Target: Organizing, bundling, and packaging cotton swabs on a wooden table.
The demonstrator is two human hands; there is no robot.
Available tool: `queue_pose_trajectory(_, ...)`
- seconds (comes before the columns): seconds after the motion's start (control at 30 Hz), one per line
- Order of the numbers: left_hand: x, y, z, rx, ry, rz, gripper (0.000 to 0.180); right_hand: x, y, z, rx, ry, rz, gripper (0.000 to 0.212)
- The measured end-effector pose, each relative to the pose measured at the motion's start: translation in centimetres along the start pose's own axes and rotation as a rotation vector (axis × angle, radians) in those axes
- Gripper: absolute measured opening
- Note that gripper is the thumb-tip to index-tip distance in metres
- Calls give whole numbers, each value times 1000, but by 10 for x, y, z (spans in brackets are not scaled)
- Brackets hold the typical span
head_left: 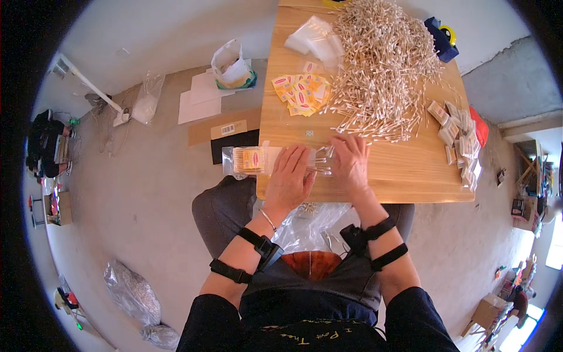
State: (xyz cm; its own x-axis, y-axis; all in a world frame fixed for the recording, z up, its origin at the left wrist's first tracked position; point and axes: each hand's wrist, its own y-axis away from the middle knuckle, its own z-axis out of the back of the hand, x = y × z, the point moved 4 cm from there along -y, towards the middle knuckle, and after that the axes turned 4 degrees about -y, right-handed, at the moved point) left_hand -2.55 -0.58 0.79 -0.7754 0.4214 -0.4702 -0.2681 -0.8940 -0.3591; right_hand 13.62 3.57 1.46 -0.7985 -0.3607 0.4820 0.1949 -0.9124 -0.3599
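Observation:
My left hand (pixel 290 175) lies with its fingers flat over a clear plastic bag near the table's front edge. Sticking out from under it on the left is a bundle of cotton swabs (pixel 239 159) with an orange and yellow label card (pixel 254 158), inside the clear wrap. Between my hands a few loose cotton swabs (pixel 320 171) show their white tips. My right hand (pixel 350 167) is beside them with bent fingers closed around swab ends; its fingertips are partly hidden. Beyond my hands rises a large heap of cotton swabs (pixel 381 58).
Yellow label cards (pixel 302 94) and clear bags (pixel 315 41) lie on the wooden table (pixel 399 176). Packed swab bundles (pixel 460 138) are piled at its right edge, near a red thing (pixel 478 126). A tape roll (pixel 448 35) sits in a dark blue holder. A white bag (pixel 233 67) stands on the floor.

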Motion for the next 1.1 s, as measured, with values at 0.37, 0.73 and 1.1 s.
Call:
queue_pose_trajectory(0.37, -2, 0, -3, 15, -52, -14, 40, -33, -13, 21, -4, 88, 56, 18)
queue_pose_trajectory(0.73, -2, 0, 0, 23, -65, -23, 38, -10, -25, -13, -8, 93, 25, 13)
queue_pose_trajectory(1.1, 10, 3, 6, -95, 266, 211, 54, 14, -6, -2, 9, 22, -28, 35)
